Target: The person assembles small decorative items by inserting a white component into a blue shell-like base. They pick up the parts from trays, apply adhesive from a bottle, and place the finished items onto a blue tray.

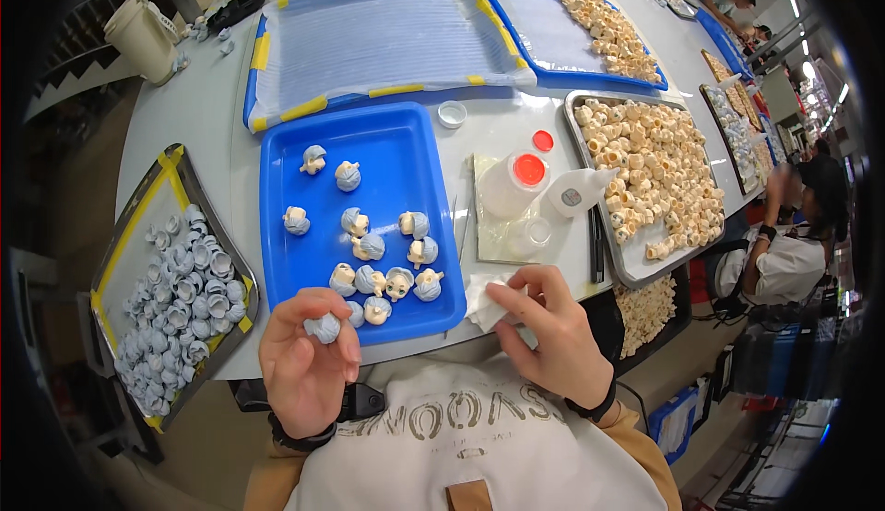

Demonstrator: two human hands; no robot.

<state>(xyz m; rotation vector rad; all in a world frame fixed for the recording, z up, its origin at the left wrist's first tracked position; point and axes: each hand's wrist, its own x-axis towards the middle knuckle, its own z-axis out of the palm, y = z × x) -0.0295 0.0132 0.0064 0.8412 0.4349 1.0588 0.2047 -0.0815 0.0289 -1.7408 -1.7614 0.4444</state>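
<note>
In my left hand (pixel 306 364), held up near the front edge of the blue tray, is a small doll head with pale blue hair (pixel 324 328), gripped between thumb and fingers. My right hand (pixel 559 338) has its bent fingers on a crumpled white tissue (pixel 483 303) at the table edge, pinching its right side. Several more doll heads with blue hair (pixel 398 282) lie scattered in the shallow blue tray (pixel 387 156), most of them toward its near right part.
Left stands a dark tray of blue hair pieces (pixel 180 304). Right of the blue tray are a red-lidded bottle (pixel 516 184), a white squeeze bottle (pixel 573 193) and a metal tray of hollow cream head pieces (pixel 645 170). Farther back sits a paper-lined tray (pixel 387 41). A co-worker (pixel 793 244) is at right.
</note>
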